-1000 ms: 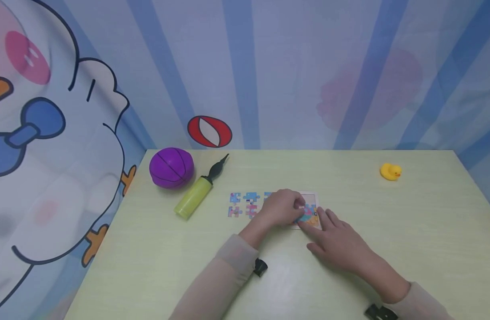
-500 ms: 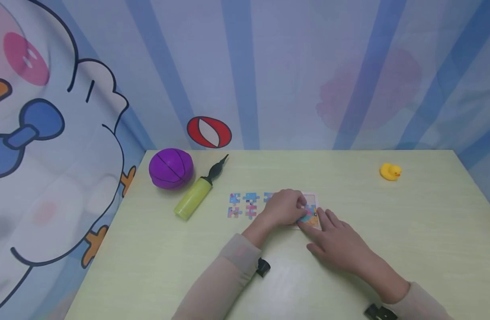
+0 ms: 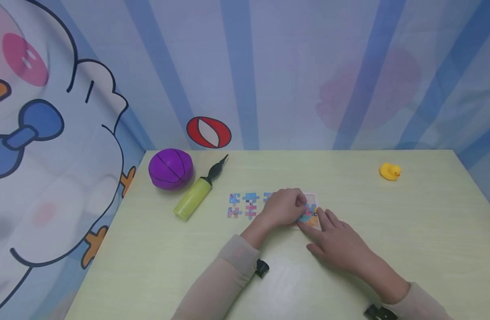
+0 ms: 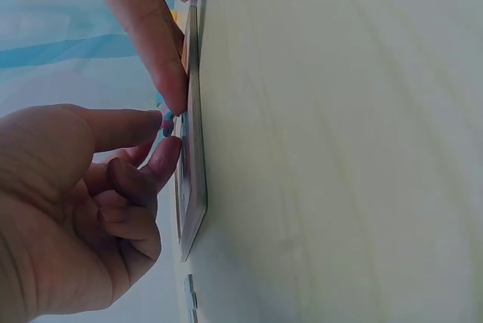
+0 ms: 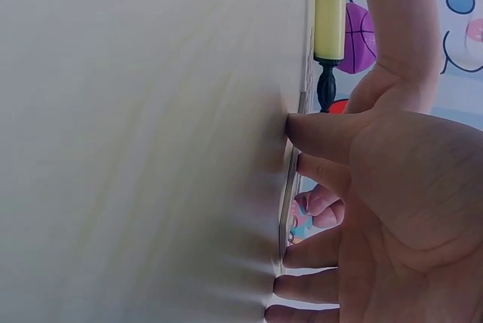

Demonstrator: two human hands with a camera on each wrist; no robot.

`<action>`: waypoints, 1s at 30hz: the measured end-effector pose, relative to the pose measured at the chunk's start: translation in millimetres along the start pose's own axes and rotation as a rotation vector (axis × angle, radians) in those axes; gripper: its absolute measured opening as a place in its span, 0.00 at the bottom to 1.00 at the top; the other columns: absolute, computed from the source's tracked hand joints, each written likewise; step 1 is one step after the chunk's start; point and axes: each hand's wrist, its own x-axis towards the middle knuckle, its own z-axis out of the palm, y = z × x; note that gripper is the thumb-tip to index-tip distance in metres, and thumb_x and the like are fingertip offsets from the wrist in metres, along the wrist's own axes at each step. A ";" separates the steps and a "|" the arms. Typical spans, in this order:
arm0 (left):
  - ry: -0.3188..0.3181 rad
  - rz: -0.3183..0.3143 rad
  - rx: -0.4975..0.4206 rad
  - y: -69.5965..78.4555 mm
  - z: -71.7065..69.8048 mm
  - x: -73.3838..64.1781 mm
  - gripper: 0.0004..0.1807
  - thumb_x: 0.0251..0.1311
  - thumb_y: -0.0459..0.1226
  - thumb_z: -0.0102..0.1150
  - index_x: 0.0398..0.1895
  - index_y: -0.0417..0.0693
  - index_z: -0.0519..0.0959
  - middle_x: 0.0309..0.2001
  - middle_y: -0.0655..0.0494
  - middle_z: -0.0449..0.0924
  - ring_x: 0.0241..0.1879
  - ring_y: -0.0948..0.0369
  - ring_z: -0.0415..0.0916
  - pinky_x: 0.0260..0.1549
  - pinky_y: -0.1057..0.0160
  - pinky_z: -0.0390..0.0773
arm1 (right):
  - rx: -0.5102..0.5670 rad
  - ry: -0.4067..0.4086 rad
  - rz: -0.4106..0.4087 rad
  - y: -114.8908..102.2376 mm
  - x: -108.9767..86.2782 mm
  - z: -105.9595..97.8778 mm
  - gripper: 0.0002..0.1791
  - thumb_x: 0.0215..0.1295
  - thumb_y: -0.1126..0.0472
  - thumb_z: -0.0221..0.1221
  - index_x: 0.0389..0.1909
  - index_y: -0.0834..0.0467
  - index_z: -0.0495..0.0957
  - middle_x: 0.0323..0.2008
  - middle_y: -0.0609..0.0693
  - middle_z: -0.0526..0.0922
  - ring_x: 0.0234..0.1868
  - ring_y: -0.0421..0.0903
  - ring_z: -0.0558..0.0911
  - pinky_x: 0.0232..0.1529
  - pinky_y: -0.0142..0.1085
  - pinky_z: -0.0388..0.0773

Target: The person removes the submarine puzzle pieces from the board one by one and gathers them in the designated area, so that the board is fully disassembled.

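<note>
My left hand (image 3: 283, 207) is over the left part of a jigsaw tray (image 3: 311, 198). In the left wrist view its thumb and index finger pinch a small blue and pink puzzle piece (image 4: 168, 124) right at the tray's face, with the other fingers curled. My right hand (image 3: 341, 242) lies with extended fingers along the tray's right and near edges, one finger reaching onto the picture. Joined pieces (image 3: 310, 214) in blue, pink and orange show in the tray's lower right. The tray's left side is hidden under my left hand.
Several loose puzzle pieces (image 3: 251, 198) lie in two rows left of the tray, partly covered by my left hand. Farther left are a yellow-green hand pump (image 3: 194, 198) and a purple ball (image 3: 171, 169). A yellow rubber duck (image 3: 390, 171) stands at the back right.
My left hand has stayed almost in place over the tray, with only slight shifts of the forearm. My right hand has not visibly moved.
</note>
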 end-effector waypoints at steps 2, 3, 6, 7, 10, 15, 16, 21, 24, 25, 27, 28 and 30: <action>0.003 0.001 -0.007 -0.2 -0.1 -0.4 0.08 0.69 0.42 0.66 0.48 0.53 0.85 0.36 0.67 0.82 0.35 0.69 0.77 0.37 0.67 0.75 | 0.003 -0.001 0.003 -0.5 -0.1 -0.4 0.28 0.74 0.50 0.61 0.73 0.45 0.74 0.72 0.75 0.63 0.71 0.74 0.66 0.57 0.66 0.73; 0.004 0.000 -0.012 -0.4 -0.2 -0.6 0.08 0.69 0.42 0.66 0.47 0.54 0.85 0.36 0.67 0.82 0.35 0.69 0.77 0.37 0.67 0.75 | 0.005 -0.004 0.006 -0.8 -0.2 -0.7 0.28 0.74 0.50 0.61 0.73 0.45 0.74 0.72 0.75 0.63 0.71 0.74 0.66 0.57 0.66 0.73; 0.007 0.001 -0.026 -1.2 -0.5 -1.0 0.07 0.68 0.41 0.66 0.46 0.54 0.84 0.35 0.67 0.81 0.34 0.68 0.76 0.35 0.66 0.75 | 0.008 -0.009 0.009 -1.3 -0.1 -1.3 0.28 0.74 0.50 0.61 0.73 0.45 0.74 0.72 0.75 0.63 0.71 0.74 0.65 0.58 0.66 0.72; 0.008 0.001 -0.028 -1.5 -0.5 -1.0 0.06 0.68 0.41 0.66 0.45 0.54 0.84 0.34 0.67 0.81 0.33 0.68 0.76 0.35 0.66 0.75 | 0.009 -0.010 0.009 -1.4 0.0 -1.4 0.28 0.74 0.50 0.61 0.73 0.45 0.74 0.72 0.75 0.63 0.71 0.74 0.65 0.58 0.66 0.72; 0.011 0.003 -0.036 -2.2 -0.5 -0.9 0.05 0.68 0.40 0.66 0.44 0.56 0.84 0.34 0.67 0.80 0.34 0.67 0.75 0.35 0.66 0.74 | 0.008 -0.012 0.010 -1.6 0.2 -1.6 0.28 0.74 0.50 0.62 0.73 0.45 0.74 0.72 0.75 0.63 0.71 0.74 0.65 0.58 0.66 0.72; 0.022 0.008 -0.054 -3.2 -1.3 -2.3 0.03 0.68 0.39 0.66 0.42 0.57 0.84 0.37 0.66 0.81 0.37 0.67 0.77 0.39 0.66 0.76 | 0.007 -0.007 0.002 -1.2 0.5 -1.0 0.27 0.74 0.50 0.62 0.72 0.46 0.75 0.71 0.76 0.64 0.71 0.75 0.66 0.58 0.66 0.73; 0.026 0.008 -0.061 -3.4 -1.8 -2.9 0.03 0.68 0.40 0.66 0.42 0.57 0.84 0.38 0.66 0.82 0.38 0.67 0.77 0.40 0.66 0.76 | 0.007 -0.005 0.001 -1.1 0.6 -0.9 0.27 0.74 0.50 0.62 0.72 0.46 0.75 0.71 0.76 0.64 0.71 0.75 0.66 0.58 0.66 0.73; 0.044 0.004 -0.103 -4.2 -6.6 -6.3 0.04 0.70 0.40 0.64 0.44 0.56 0.84 0.39 0.64 0.84 0.36 0.66 0.79 0.36 0.65 0.78 | 0.006 -0.003 0.003 -0.6 0.7 -0.7 0.27 0.74 0.49 0.62 0.72 0.46 0.75 0.72 0.75 0.63 0.71 0.74 0.65 0.57 0.66 0.73; 0.056 0.001 -0.117 -4.9 -11.2 -9.4 0.04 0.70 0.40 0.63 0.45 0.56 0.84 0.39 0.64 0.84 0.33 0.66 0.78 0.33 0.64 0.77 | 0.004 -0.009 0.006 -0.7 0.6 -0.7 0.27 0.74 0.49 0.61 0.72 0.47 0.75 0.72 0.75 0.63 0.71 0.74 0.65 0.58 0.66 0.73; 0.061 0.000 -0.119 -5.2 -13.2 -10.7 0.05 0.70 0.40 0.63 0.45 0.56 0.84 0.39 0.64 0.84 0.33 0.66 0.78 0.33 0.64 0.77 | 0.004 -0.011 0.007 -0.6 0.7 -0.5 0.27 0.74 0.49 0.61 0.72 0.47 0.75 0.72 0.75 0.62 0.71 0.74 0.65 0.58 0.66 0.72; 0.068 -0.009 -0.121 -6.3 -17.6 -14.1 0.05 0.71 0.41 0.63 0.45 0.56 0.84 0.39 0.65 0.83 0.33 0.66 0.78 0.34 0.63 0.76 | 0.002 -0.014 0.010 -0.6 0.7 -0.3 0.28 0.74 0.49 0.61 0.72 0.47 0.75 0.72 0.75 0.62 0.71 0.74 0.65 0.58 0.66 0.72; 0.073 -0.009 -0.118 -7.6 -19.6 -16.0 0.05 0.71 0.41 0.63 0.45 0.57 0.84 0.39 0.65 0.83 0.34 0.66 0.78 0.34 0.63 0.76 | 0.001 -0.016 0.011 -0.7 0.8 -0.3 0.28 0.74 0.49 0.61 0.73 0.47 0.74 0.73 0.75 0.62 0.71 0.74 0.64 0.59 0.66 0.72; 0.080 -0.009 -0.115 -10.9 -24.0 -20.2 0.05 0.71 0.42 0.63 0.45 0.56 0.85 0.39 0.65 0.83 0.36 0.65 0.78 0.36 0.62 0.76 | -0.003 -0.020 0.014 -0.7 1.2 0.2 0.28 0.74 0.48 0.61 0.73 0.47 0.74 0.73 0.76 0.62 0.71 0.75 0.64 0.59 0.66 0.72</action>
